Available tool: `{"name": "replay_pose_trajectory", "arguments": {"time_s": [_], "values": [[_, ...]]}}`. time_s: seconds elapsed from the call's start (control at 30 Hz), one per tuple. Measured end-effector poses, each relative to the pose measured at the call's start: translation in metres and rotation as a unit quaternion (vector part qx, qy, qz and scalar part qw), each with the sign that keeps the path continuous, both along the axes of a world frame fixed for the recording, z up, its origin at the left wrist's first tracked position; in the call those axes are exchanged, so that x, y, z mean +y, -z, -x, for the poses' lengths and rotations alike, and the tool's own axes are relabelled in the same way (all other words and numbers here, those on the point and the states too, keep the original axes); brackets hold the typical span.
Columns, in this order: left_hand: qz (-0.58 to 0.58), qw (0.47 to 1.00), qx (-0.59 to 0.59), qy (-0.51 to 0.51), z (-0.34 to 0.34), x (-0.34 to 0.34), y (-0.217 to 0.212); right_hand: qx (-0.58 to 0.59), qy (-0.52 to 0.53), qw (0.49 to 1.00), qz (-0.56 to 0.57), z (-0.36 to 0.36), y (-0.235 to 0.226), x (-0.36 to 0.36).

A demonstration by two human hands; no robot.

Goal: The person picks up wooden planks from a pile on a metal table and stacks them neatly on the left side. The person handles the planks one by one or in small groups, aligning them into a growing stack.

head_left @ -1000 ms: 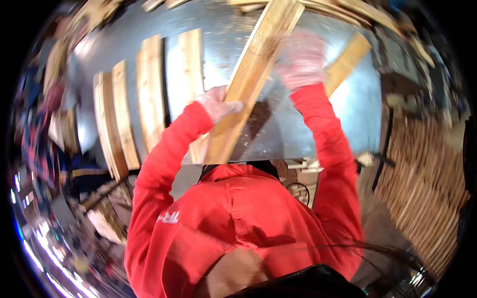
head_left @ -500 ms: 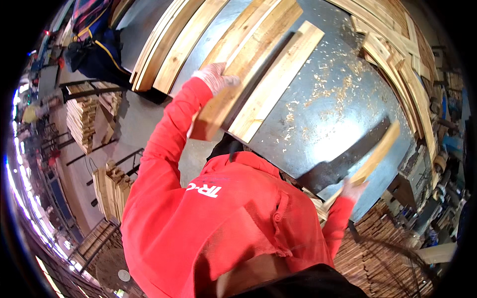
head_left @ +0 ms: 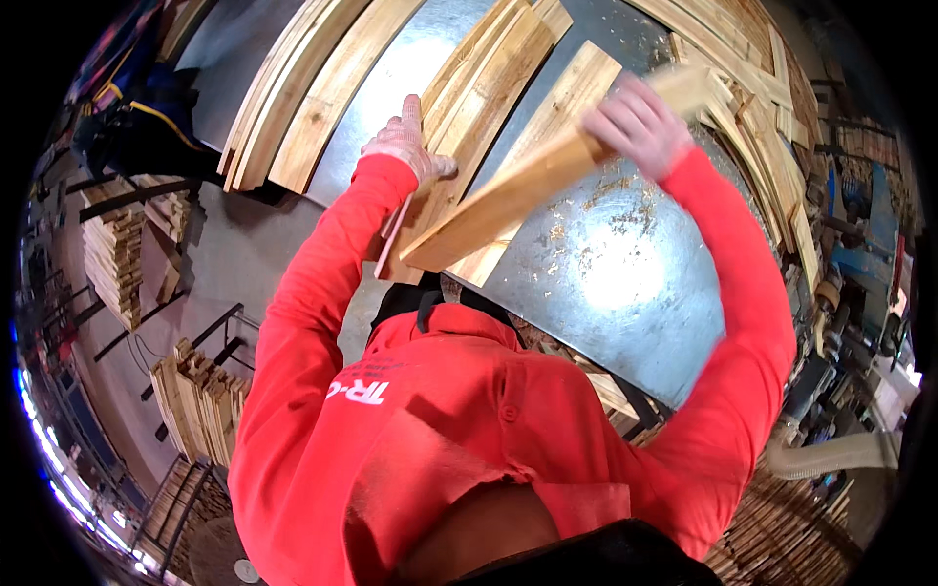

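My right hand [head_left: 640,127], slightly blurred, is closed around a wooden board [head_left: 518,200]. That board slants across the metal table [head_left: 625,303], its near-left end over the boards by my left hand. Under it lies another single board [head_left: 576,88], partly hidden. My left hand [head_left: 408,145], in a pale glove, rests against the left edge of a group of boards [head_left: 489,107] lying side by side. Its fingers are stretched out, and the thumb reaches over the wood.
More boards [head_left: 342,98] lie on the table's left part. Long strips [head_left: 772,166] are heaped at the right edge, and wood shavings are scattered on the metal. Stacked wood [head_left: 109,259] stands on racks to the left. A person in dark clothing [head_left: 137,127] is at the far left.
My right hand has swung from the table's near right corner up and leftward, bringing its board across the other boards. My left hand has stretched its fingers along the board group's edge.
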State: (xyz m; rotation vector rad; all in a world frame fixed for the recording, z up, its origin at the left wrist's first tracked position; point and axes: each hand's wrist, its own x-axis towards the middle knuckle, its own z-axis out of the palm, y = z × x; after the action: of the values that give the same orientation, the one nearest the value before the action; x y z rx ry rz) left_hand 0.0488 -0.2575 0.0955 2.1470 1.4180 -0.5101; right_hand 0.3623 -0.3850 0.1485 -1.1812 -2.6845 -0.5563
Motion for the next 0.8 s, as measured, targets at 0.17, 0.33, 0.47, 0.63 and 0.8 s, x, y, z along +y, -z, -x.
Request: {"name": "replay_pose_trajectory", "arguments": {"time_s": [0.17,0.33,0.47,0.63,0.8], "values": [[0.061,0.972,-0.222,-0.045,0.019,-0.005,0.035,-0.143,0.183,0.970,0.075,0.031,0.100,0.084],[0.109,0.987,-0.111,-0.037,0.005,-0.066,0.021,0.268,0.521,0.792,0.175,0.089,0.149,0.065],[0.146,0.967,-0.183,-0.100,0.008,-0.069,0.028,0.478,0.599,0.607,0.211,0.143,0.127,0.016],[0.009,0.992,-0.124,0.014,-0.008,-0.054,-0.008,0.680,0.555,0.415,0.238,0.198,0.112,0.035],[-0.066,0.991,-0.066,0.091,0.003,-0.006,0.005,0.735,0.510,0.378,0.240,0.229,0.110,0.075]]}}
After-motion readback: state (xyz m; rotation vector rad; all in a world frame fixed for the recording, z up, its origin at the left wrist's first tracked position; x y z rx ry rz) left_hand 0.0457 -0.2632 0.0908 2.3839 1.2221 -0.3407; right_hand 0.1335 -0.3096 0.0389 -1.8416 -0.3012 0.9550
